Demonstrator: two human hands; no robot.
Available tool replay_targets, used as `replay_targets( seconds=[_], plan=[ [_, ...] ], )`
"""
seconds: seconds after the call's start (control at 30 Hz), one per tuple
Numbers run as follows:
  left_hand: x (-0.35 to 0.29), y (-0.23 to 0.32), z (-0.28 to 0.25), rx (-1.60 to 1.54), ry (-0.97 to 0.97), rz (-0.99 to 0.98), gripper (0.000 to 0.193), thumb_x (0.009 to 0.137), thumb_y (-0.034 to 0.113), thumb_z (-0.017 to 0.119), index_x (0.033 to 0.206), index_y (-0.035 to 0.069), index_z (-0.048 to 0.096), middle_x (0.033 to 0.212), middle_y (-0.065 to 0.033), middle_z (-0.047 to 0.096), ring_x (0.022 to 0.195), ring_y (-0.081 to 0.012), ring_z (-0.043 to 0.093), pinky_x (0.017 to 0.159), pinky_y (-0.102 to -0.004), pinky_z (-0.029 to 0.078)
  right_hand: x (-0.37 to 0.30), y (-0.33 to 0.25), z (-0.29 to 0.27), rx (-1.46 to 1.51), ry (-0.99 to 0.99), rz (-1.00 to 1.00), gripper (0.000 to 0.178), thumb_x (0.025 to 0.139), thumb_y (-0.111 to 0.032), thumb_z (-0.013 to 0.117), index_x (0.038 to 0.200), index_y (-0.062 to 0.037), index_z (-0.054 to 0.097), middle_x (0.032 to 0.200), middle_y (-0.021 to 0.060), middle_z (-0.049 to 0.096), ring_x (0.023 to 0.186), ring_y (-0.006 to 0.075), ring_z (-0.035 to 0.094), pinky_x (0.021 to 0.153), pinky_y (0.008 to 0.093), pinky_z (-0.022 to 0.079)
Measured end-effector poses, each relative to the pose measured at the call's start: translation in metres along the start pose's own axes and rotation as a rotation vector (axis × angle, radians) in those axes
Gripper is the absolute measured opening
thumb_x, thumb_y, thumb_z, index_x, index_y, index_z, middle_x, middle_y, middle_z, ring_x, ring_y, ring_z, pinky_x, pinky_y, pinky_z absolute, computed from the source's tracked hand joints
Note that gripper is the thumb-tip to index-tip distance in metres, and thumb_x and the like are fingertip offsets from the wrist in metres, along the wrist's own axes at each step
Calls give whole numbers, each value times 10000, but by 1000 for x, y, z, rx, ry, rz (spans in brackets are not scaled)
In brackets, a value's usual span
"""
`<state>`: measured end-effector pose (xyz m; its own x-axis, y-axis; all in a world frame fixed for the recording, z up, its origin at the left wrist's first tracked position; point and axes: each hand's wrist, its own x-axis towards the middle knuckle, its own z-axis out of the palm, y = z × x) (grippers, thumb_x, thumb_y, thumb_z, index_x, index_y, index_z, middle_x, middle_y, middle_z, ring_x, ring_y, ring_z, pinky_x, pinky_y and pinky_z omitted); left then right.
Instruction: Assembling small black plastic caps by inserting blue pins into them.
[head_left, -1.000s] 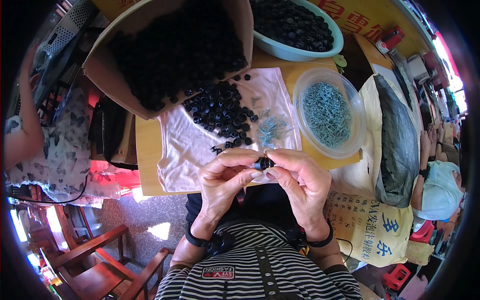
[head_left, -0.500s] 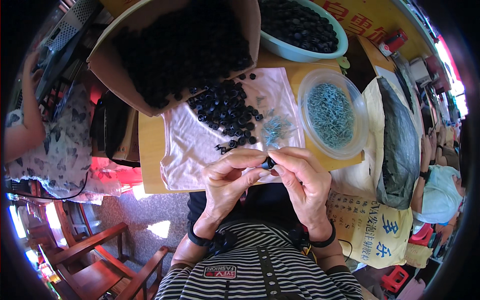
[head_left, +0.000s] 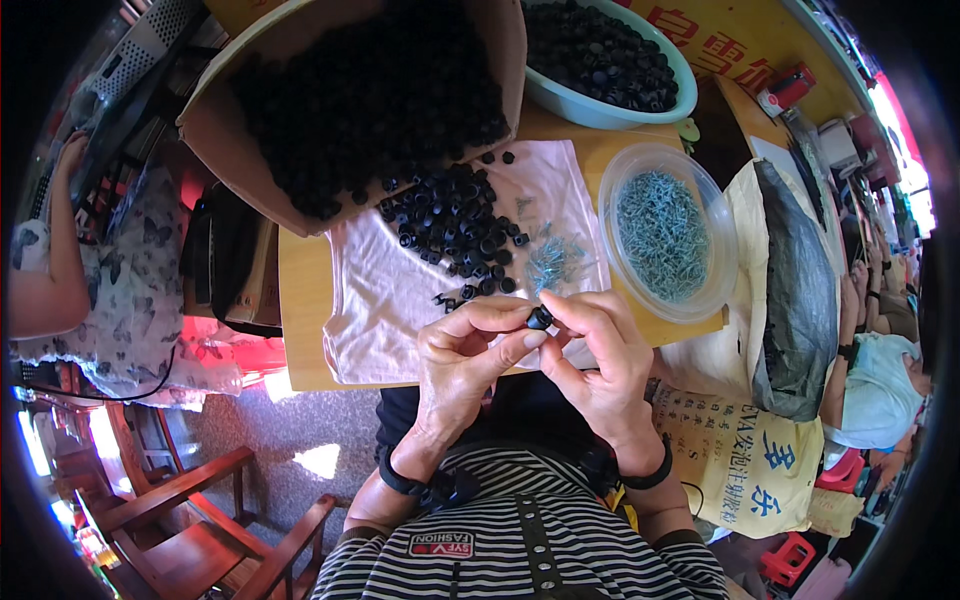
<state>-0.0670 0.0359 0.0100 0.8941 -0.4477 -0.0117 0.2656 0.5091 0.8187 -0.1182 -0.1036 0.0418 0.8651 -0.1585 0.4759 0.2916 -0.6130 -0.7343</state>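
My left hand (head_left: 462, 365) pinches a small round black plastic cap (head_left: 540, 317) between thumb and fingertips, just beyond the table's near edge. The index finger and thumb of my right hand (head_left: 605, 358) close on the same cap from the other side. Whether a small pin sits in it, I cannot tell. Beyond my hands, a pile of similar black caps (head_left: 455, 225) lies on a pale pink cloth (head_left: 365, 345). To the right of that pile is a small loose heap of thin bluish metal pins (head_left: 553, 262).
A cardboard box (head_left: 275, 212) of black parts leans over the cloth. Behind stands a light blue basin (head_left: 600, 117) of black caps. At right is a clear round tub (head_left: 612, 215) of bluish pins. A wooden chair (head_left: 190, 500) stands lower left; other people sit at both sides.
The black cap has turned a little between my fingers, and my right index finger has shifted up its far side. My hands stay in nearly the same place.
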Motion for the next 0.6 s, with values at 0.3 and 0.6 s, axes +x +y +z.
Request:
replay_targets(
  seconds=[0.3, 0.6],
  plan=[
    [-3, -5, -1, -55, 37, -32, 178, 774, -93, 686, 940, -35, 658, 1050, -144, 633, 955, -175, 615, 866, -301, 515, 3, 5, 5, 19, 18, -11, 424, 673, 145, 686, 1064, -5, 622, 888, 90, 574, 710, 175, 587, 572, 257, 500],
    [-4, -9, -1, -44, 58, -45, 170, 761, -94, 695, 919, -36, 673, 1036, -156, 649, 923, -176, 628, 857, -302, 521, 2, 6, 0, 7, 3, -38, 372, 688, 122, 683, 1035, 1, 621, 863, 89, 569, 672, 175, 558, 543, 267, 462]
  ],
)
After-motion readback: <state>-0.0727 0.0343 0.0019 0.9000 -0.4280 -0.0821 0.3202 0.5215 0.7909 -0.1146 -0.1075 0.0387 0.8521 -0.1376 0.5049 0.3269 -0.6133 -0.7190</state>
